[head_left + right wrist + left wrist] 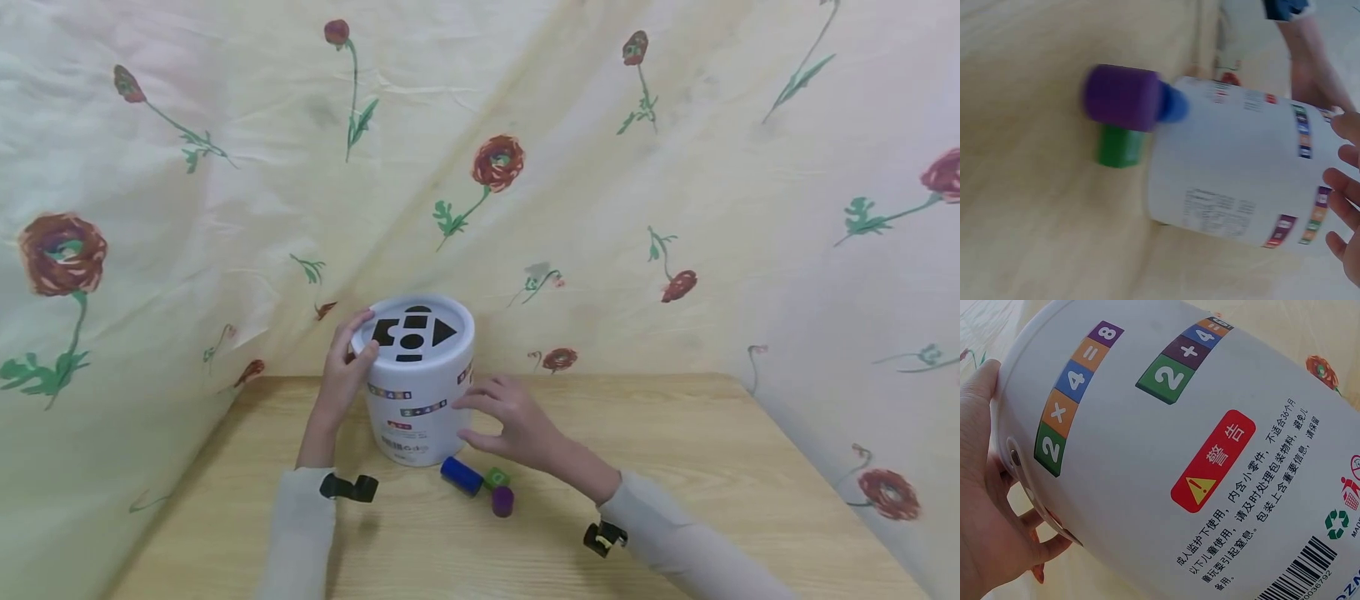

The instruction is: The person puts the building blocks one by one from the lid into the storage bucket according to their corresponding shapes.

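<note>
A white cylindrical shape-sorter tub stands on the table, its lid cut with several shaped holes. My left hand holds the tub's upper left side, thumb and fingers about the rim. In the left wrist view that hand lies beside the strap handle. My right hand is at the tub's right side, fingers spread and slightly bent, nothing between them. In front of the tub lie a blue cylinder block, a green block and a purple block.
The wooden table extends to both sides of the tub. A flower-printed cloth hangs behind it and along both sides.
</note>
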`<state>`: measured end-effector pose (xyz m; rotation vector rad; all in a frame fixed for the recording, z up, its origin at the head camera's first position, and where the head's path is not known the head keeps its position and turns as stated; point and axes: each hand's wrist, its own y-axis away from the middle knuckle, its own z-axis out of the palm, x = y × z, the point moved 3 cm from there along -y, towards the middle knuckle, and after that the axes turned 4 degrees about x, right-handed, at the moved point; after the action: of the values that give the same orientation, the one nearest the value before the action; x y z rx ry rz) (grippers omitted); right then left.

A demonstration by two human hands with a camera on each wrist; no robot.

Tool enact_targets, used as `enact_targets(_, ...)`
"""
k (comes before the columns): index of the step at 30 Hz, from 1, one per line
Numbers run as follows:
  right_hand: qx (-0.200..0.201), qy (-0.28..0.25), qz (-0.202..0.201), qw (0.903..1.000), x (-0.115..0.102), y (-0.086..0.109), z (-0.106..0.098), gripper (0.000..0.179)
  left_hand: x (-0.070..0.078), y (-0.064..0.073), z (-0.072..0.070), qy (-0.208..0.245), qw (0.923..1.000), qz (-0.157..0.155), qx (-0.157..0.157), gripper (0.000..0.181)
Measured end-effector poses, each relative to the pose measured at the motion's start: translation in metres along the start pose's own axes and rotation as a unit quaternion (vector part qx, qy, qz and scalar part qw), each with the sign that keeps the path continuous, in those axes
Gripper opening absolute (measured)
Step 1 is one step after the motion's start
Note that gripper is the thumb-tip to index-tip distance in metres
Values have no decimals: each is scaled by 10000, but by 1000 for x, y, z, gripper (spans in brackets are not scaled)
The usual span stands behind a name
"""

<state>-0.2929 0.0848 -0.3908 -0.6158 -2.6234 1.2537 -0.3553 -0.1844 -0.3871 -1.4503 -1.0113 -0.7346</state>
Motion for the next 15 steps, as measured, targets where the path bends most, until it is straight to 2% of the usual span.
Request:
enact_targets(10, -1039, 6, 174, 9944, -1, 28, 24, 32, -3, -1, -2, -69, 10000, 60, 24, 54)
enact_targets(15, -1536, 139, 302, 9876, -1, 38, 34, 34, -3, -2, -1, -37, 10000, 43, 25, 54)
